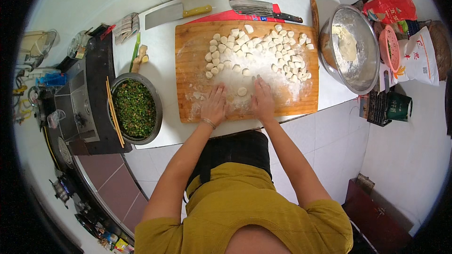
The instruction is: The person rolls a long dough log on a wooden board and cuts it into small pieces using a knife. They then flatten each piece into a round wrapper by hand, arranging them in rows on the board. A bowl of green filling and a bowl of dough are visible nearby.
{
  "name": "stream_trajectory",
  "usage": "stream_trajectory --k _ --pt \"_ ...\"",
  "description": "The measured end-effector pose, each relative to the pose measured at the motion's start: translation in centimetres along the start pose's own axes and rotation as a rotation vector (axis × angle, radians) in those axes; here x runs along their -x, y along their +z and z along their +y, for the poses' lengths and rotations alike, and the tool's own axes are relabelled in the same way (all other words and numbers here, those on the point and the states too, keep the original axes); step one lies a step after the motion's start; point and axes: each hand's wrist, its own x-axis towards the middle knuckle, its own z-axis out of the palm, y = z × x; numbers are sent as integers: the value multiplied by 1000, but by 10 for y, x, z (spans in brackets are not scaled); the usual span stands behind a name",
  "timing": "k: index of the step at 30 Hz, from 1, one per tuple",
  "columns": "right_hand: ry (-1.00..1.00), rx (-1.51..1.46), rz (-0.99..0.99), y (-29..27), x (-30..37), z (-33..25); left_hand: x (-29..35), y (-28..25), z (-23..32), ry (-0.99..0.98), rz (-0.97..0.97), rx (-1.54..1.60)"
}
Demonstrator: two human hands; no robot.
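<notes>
My left hand (214,104) lies on the floured wooden board (188,66) near its front edge, fingers stretched forward and nothing in its grip. My right hand (262,99) rests a little farther right in much the same way, also open. Between them sits a single small round dough piece (242,91), apart from both hands. Beyond the hands, many more dough pieces (287,59) are spread in an arc over the far half of the board. Loose white flour (252,66) dusts the wood among them.
Left of the board stands a bowl of chopped green filling (135,108), with chopsticks (113,110) across its rim and ginger (140,59) behind. Two cleavers (165,15) lie along the back. At right is a steel bowl (336,68) holding dough (347,43), near a pink basket (390,47).
</notes>
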Motion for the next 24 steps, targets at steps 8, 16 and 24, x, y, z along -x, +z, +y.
stream_trajectory --k 8,16,24 --pt "197 -75 -207 7 -66 -2 -45 21 22 216 163 8" --pt "118 -75 -219 12 -67 29 -31 18 0 203 179 84" --pt "-26 -114 -194 -18 -46 43 -2 -3 -55 -16 331 -47"
